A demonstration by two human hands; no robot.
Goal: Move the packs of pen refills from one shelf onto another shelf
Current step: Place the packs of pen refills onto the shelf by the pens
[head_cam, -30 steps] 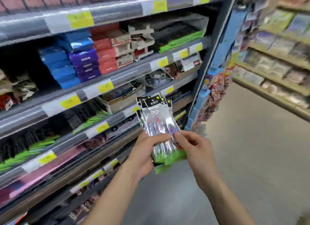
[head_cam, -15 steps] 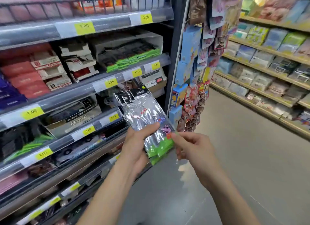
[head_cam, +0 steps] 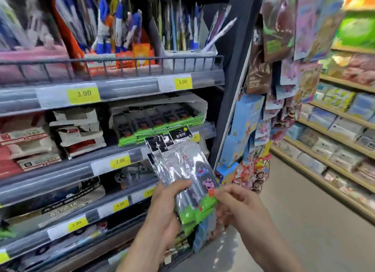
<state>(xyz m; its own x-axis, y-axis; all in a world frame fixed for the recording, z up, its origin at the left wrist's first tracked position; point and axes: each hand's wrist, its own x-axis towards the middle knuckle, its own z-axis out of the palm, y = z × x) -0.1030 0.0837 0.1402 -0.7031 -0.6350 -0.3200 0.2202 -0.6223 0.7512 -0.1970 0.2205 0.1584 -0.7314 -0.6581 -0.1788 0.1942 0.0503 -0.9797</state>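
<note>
A stack of clear pen refill packs (head_cam: 182, 170) with black header cards and green bottoms stands upright in front of the shelving. My left hand (head_cam: 168, 209) grips the stack from the left, thumb across its front. At the stack's lower right edge, my right hand (head_cam: 235, 202) pinches it with fingertips. More green-bottomed refill packs (head_cam: 154, 123) lie in a torn white box on the shelf (head_cam: 113, 162) with the 2.00 tag, just behind and above the held stack.
Above, a shelf with a wire rail (head_cam: 125, 65) holds pens in boxes. Red and white boxes (head_cam: 50, 138) fill the left. Lower shelves (head_cam: 81, 217) carry more stock. Hanging toy packs (head_cam: 263, 129) crowd the shelving's end, and another rack (head_cam: 341, 129) lines the aisle at the right.
The view has swung upward along the shelving, bringing the pen shelf into sight. Both hands have kept hold of the refill stack, now in front of the 2.00 shelf.
</note>
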